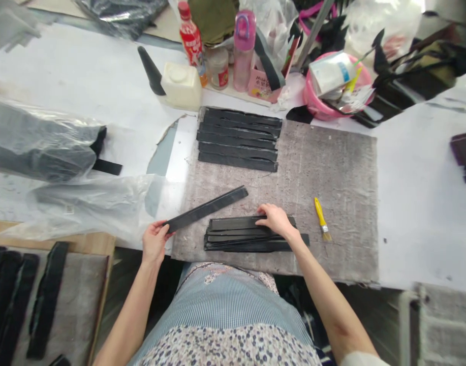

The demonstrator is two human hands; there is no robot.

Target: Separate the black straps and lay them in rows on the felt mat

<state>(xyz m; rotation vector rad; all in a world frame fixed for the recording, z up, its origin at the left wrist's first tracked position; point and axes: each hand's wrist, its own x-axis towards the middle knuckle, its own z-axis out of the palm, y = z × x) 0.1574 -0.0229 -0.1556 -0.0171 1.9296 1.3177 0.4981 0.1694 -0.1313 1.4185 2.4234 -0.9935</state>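
Note:
My left hand (pixel 155 243) pinches the left end of a long black strip (pixel 209 207), thumb on top. The strip slants up to the right above the grey mat (pixel 343 173). Below it lies a pile of black strips (pixel 240 237) near the mat's front edge. My right hand (pixel 277 220) rests at the far edge of this pile, its thumb and fingers apart, touching the upper strips. Farther back on the mat, several black strips (pixel 238 138) lie side by side in a row. A yellow-handled brush (pixel 320 216) lies right of my right hand.
Behind the mat stand a cream container (pixel 181 86), a red-labelled bottle (pixel 192 40), a glass jar (pixel 218 71), a pink bottle (pixel 243 53) and a full pink basket (pixel 315 101). Plastic-wrapped bundles (pixel 42 140) lie left. More dark strips (pixel 48 300) lie on a board at lower left.

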